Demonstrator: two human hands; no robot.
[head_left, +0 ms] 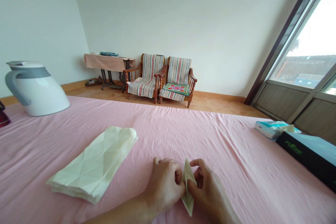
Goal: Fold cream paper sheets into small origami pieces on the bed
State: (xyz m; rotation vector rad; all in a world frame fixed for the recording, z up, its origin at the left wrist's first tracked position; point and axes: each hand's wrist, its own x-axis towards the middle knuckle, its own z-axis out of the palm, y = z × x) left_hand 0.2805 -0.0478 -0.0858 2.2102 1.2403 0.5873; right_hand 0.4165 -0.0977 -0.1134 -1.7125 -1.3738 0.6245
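Observation:
Between my two hands stands a small piece of folded pale paper (187,171), pointed at its upper and lower ends. My left hand (166,182) is closed, its thumb pressing against the left side of the paper. From the right, my right hand (206,183) pinches the same paper, with the thumb in its fold and the fingers curled behind. Both hands are low over the pink cloth. To their left lies a stack of creased pale paper sheets (97,162), apart from the hands.
The pink cloth (223,140) covers the table. A white and grey jug (44,91) stands at the left, near a dark red object (3,117). On the right are a tissue pack (269,129) and a black box (304,154). Two wooden chairs (168,77) stand beyond.

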